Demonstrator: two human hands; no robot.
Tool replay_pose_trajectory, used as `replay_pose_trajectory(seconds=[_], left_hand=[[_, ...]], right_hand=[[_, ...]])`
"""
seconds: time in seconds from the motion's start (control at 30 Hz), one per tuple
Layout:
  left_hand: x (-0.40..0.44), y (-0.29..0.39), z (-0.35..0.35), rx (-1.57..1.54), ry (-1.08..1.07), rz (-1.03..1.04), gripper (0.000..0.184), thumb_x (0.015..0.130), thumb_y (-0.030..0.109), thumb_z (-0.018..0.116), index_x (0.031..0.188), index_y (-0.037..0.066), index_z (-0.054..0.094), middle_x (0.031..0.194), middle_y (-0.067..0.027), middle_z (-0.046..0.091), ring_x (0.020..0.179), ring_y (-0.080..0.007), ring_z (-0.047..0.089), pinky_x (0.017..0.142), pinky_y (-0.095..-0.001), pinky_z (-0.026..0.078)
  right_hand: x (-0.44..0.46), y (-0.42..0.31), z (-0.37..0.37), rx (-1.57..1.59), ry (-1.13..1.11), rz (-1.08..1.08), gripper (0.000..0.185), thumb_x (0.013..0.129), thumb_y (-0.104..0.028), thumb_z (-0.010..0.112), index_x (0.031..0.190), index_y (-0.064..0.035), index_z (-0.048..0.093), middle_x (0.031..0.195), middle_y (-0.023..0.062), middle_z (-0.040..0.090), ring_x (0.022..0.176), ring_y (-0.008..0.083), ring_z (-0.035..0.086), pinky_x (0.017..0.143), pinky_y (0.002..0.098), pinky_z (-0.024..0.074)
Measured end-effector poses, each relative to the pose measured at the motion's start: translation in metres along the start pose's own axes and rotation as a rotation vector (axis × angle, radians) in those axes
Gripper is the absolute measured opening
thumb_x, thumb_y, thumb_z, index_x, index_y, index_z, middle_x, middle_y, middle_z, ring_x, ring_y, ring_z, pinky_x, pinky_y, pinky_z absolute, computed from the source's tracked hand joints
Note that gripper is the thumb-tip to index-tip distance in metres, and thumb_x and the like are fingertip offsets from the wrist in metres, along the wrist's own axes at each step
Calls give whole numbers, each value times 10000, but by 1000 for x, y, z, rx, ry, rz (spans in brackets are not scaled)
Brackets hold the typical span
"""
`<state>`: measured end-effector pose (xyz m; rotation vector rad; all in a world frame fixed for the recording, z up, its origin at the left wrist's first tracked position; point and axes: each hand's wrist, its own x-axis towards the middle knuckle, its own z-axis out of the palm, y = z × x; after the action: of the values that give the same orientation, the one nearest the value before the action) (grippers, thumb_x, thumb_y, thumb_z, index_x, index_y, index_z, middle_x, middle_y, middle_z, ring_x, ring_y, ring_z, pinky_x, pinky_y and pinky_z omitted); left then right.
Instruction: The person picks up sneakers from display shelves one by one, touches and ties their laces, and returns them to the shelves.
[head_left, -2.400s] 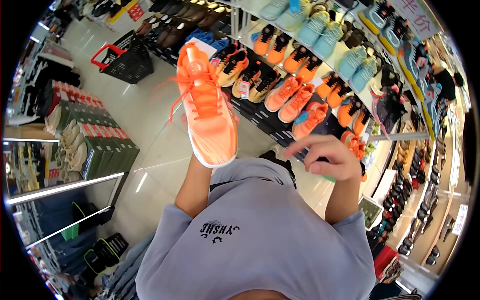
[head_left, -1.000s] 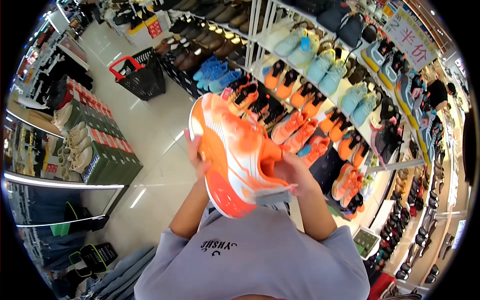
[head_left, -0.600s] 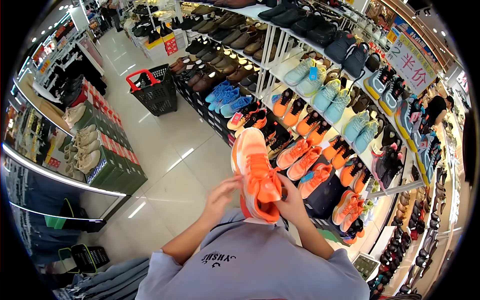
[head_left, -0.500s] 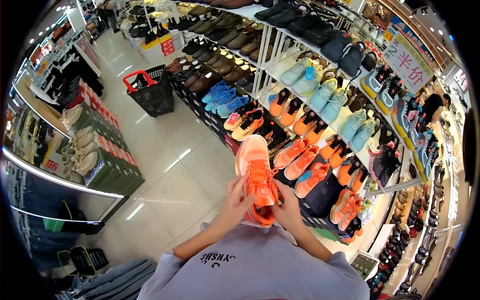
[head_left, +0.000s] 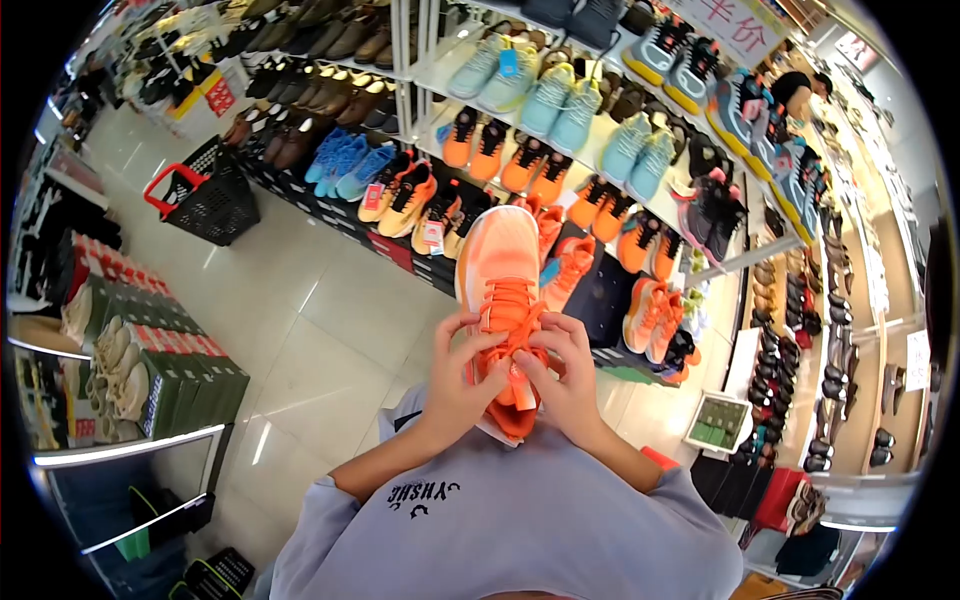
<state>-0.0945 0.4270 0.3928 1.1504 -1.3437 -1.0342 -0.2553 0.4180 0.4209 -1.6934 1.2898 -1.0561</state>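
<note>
An orange sneaker (head_left: 498, 250) with a pale sole is held in front of my chest, its toe pointing away from me. My left hand (head_left: 462, 375) is closed around the left side of the shoe, thumb and fingers by the lacing. At the right side, my right hand (head_left: 563, 372) is closed with its fingertips on the orange laces (head_left: 512, 310) near the tongue. Whether those fingertips pinch a lace end or only press on it I cannot tell. The shoe's heel opening faces my grey shirt (head_left: 480, 510).
Ahead stands a shoe rack (head_left: 610, 200) with orange sneakers and light-blue sneakers (head_left: 560, 110). A black basket with red handle (head_left: 215, 200) sits on the tiled floor (head_left: 320, 340). Stacked green shoe boxes (head_left: 200, 390) are at left; a small framed mirror (head_left: 718, 422) stands at right.
My view has turned to the right, so the rack and basket appear farther left. Both hands have moved in from the shoe's sides toward its laces.
</note>
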Motion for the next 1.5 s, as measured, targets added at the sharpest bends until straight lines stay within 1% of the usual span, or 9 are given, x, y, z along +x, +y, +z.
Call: replay_pose_trajectory(seconds=[0.4, 0.63, 0.83, 0.93, 1.17, 1.23, 1.33, 1.4, 1.5], left_hand=[[6, 15, 6, 243, 36, 199, 121, 831, 95, 651, 922, 19, 625, 1124, -148, 551, 1069, -299, 550, 902, -363, 440], [11, 51, 3, 528, -44, 219, 148, 787, 75, 673, 901, 29, 592, 1057, -105, 583, 884, -279, 620, 715, -321, 507], [14, 36, 0, 757, -85, 351, 62, 873, 55, 574, 925, 35, 546, 1039, -105, 586, 1076, -286, 583, 925, -377, 430], [5, 16, 6, -81, -11, 109, 64, 964, 83, 451, 972, 25, 478, 1016, -120, 567, 1224, -299, 489, 1018, -412, 339], [0, 10, 2, -474, 46, -31, 129, 1001, 124, 372, 955, 15, 424, 943, -91, 489, 1231, -361, 457, 1028, -412, 326], [-3, 13, 0, -471, 27, -46, 129, 1000, 121, 372, 949, 16, 426, 943, -92, 489, 1225, -367, 461, 1027, -415, 329], [-7, 18, -1, -292, -94, 106, 139, 994, 142, 392, 946, 19, 434, 1001, -126, 489, 1225, -374, 459, 1042, -455, 319], [-1, 28, -1, -37, -177, 450, 110, 968, 111, 433, 943, 4, 434, 1112, -178, 464, 1302, -420, 360, 1056, -480, 302], [2, 29, 1, -111, -236, 372, 90, 947, 88, 459, 939, 0, 445, 1171, -195, 421, 1325, -452, 302, 1069, -513, 282]], right_hand=[[-15, 4, -12, 598, 46, 111, 65, 899, 1, 549, 957, -1, 578, 1254, 135, 483, 1202, 211, 456, 1001, 341, 361], [-24, 9, -15, 630, -38, 57, 99, 908, 14, 511, 1004, -12, 513, 1116, 158, 619, 1230, 234, 463, 1152, 479, 73], [-19, 5, -18, 593, -81, 38, 50, 934, -28, 496, 977, -9, 513, 1100, 175, 628, 1213, 240, 490, 1138, 458, 146], [-23, 2, -16, 680, 10, 160, 104, 955, -107, 486, 982, -10, 512, 1089, 176, 623, 1074, 211, 563, 998, 382, 391], [-30, 18, -23, 855, -5, 162, 132, 958, -145, 483, 985, -17, 503, 1052, 175, 631, 1073, 250, 563, 1041, 433, 321], [-23, 14, -36, 81, -68, -309, 109, 951, -132, 480, 982, -29, 501, 996, 159, 638, 1039, 249, 567, 1059, 463, 249], [-12, 4, -40, 169, -178, -380, 85, 864, 5, 521, 905, -57, 562, 842, 35, 675, 1065, 235, 580, 1063, 493, 186], [-17, -2, -24, 335, -35, -299, 77, 869, -4, 535, 900, -51, 587, 785, 9, 658, 917, 150, 594, 1046, 463, 216], [-13, -12, -17, 356, 20, 67, 45, 861, -33, 591, 889, -35, 627, 711, -10, 624, 708, 83, 557, 1040, 412, 268]])
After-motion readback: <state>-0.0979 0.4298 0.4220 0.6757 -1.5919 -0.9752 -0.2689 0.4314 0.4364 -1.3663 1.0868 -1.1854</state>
